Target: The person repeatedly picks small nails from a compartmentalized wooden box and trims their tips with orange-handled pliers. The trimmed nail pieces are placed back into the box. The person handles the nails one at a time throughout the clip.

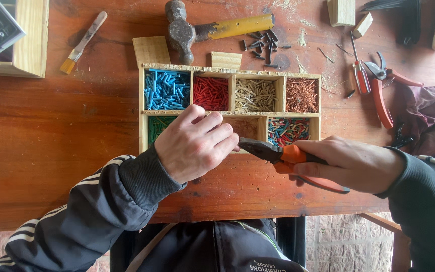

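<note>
A wooden sorting tray [141,108] with several compartments lies on the red-brown table. Its top row holds blue [166,89], red [211,93], beige [255,94] and copper-coloured [301,95] pieces; the lower row shows green [157,126] and mixed-colour [288,130] pieces. My left hand [195,143] rests closed over the tray's lower middle, its fingertips meeting the plier jaws; what it pinches is hidden. My right hand [351,162] grips orange-handled pliers [283,156], jaws pointing left over the tray's front edge.
Behind the tray lie a yellow-handled hammer [212,29], dark nails [264,45], small wood blocks [226,59] and a brush [82,43]. Red-handled cutters [381,90] and a screwdriver [361,75] sit at right beside a dark cloth [429,116]. A wooden box [26,45] stands far left.
</note>
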